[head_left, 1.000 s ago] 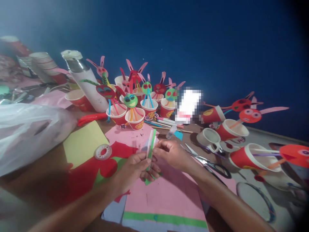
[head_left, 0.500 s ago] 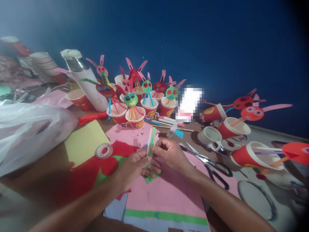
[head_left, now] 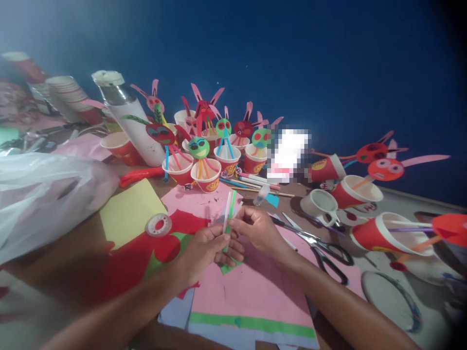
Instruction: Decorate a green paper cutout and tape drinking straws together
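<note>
Slim, straight white strip and bright green strip, side by side, leaning slightly right at frame centre, material indeterminate, left hand pinching both low down, right hand pinching the green edge, pink paper sheet beneath.

Craft table, possibly at home; scissors, coloured paper, decorated cups

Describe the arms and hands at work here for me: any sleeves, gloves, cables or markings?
They are a person's, with no cables to be seen. The left hand and right hand wear no gloves, and both forearms are bare as far as they show, without sleeves. I can make out no watch, bracelet or markings.
</note>
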